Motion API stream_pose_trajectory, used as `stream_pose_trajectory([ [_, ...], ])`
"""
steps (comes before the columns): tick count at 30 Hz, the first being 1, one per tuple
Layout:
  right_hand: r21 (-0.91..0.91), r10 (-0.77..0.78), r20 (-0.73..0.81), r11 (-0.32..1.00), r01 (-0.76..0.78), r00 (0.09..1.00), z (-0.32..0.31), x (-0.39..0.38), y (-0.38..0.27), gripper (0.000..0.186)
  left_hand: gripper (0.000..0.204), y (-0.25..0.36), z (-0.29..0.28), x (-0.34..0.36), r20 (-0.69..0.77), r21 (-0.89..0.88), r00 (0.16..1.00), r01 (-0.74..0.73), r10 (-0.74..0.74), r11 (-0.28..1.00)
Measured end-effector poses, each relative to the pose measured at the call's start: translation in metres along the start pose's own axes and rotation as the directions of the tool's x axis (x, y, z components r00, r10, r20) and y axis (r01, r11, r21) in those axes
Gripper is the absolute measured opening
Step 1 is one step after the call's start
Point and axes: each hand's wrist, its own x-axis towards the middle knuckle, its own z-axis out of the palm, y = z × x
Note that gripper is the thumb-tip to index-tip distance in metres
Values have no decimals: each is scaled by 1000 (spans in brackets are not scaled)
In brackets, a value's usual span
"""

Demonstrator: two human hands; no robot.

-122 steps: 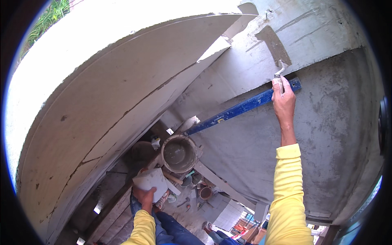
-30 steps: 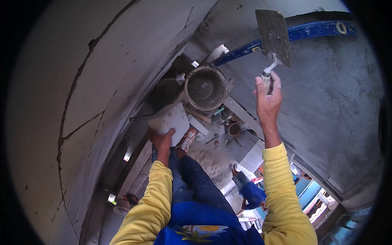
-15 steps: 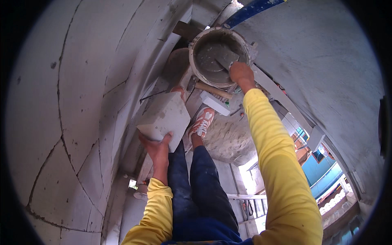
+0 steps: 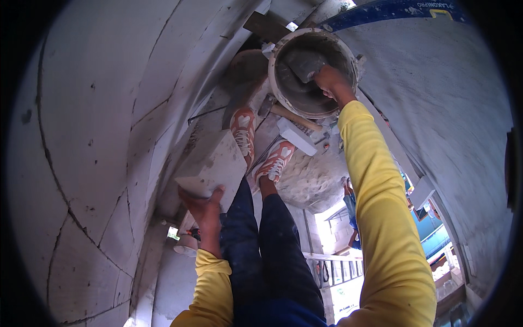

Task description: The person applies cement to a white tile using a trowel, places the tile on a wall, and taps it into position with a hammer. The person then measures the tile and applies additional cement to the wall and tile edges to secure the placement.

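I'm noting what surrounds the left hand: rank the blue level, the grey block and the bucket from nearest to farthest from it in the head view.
1. Grey block: nearest, held in the left hand.
2. Bucket: up and to the right of that hand.
3. Blue level: farthest, beyond the bucket toward the upper right.

The block (image 4: 215, 163) looks matt and chalky, the trowel blade (image 4: 303, 64) dull metal, the bucket rim (image 4: 273, 76) rough.
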Motion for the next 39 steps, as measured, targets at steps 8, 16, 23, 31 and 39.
stream_pose_trajectory([
  [8,10,-262,-190,963,269,946,24,16,56,53,120,25,9,-7,30,-89,999,41,-39,995],
  [16,129,-312,-415,910,394,855,26,-53,88,61,121,32,6,-13,59,20,993,-99,98,995],
  [23,340,-236,-566,805,485,789,18,-158,109,55,124,32,3,-39,11,140,974,-226,227,964],
  [31,248,-252,-851,580,776,460,-137,-339,20,39,119,79,-15,-91,129,111,923,-376,362,920],
  [39,-417,-452,-878,559,717,-158,-320,-391,-141,39,119,49,-9,-98,186,60,899,-412,395,909],
])
